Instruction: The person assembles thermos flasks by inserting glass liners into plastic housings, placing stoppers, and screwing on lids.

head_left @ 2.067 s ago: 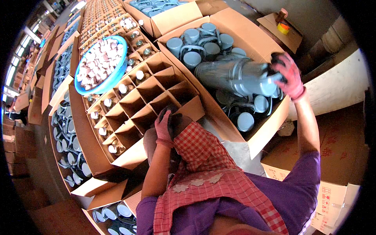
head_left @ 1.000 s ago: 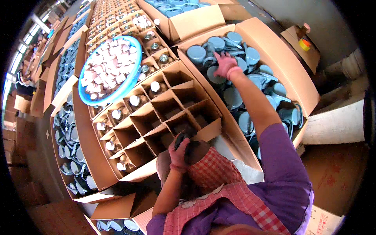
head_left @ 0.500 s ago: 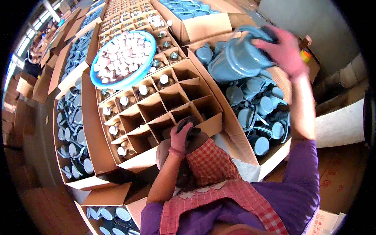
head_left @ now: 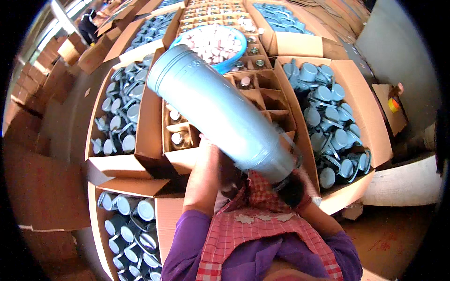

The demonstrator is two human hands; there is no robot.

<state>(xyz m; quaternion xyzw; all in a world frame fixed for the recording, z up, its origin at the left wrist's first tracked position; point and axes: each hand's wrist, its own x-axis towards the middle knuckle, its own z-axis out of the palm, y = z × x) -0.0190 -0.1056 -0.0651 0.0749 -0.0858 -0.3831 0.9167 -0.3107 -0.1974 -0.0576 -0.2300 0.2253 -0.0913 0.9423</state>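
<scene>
A large blue-grey cylindrical casing (head_left: 215, 107), like a thermos flask body, lies slanted in front of me. Its wide ringed end points to the upper left, its narrower end toward my apron. My right hand (head_left: 296, 189), in a dark-palmed glove, is closed at that lower end, blurred. Against the casing's underside is my left hand (head_left: 206, 140); its fingers are hidden behind the casing. Below the casing stands a divided carton (head_left: 183, 159) with white-capped glass bottles (head_left: 177, 138) in some compartments; the casing covers several others.
An open carton (head_left: 382, 143) of blue-grey handled casings (head_left: 330, 114) stands at the right. Similar cartons line the left (head_left: 150, 107) and lower left (head_left: 96, 225). A blue basin (head_left: 243, 42) of small whitish pieces rests on divided cartons. A person (head_left: 87, 25) is far left.
My right hand has brought the casing from above the right carton to the front of my body. The casing has swung round, and my left hand is now against it. The view has shifted.
</scene>
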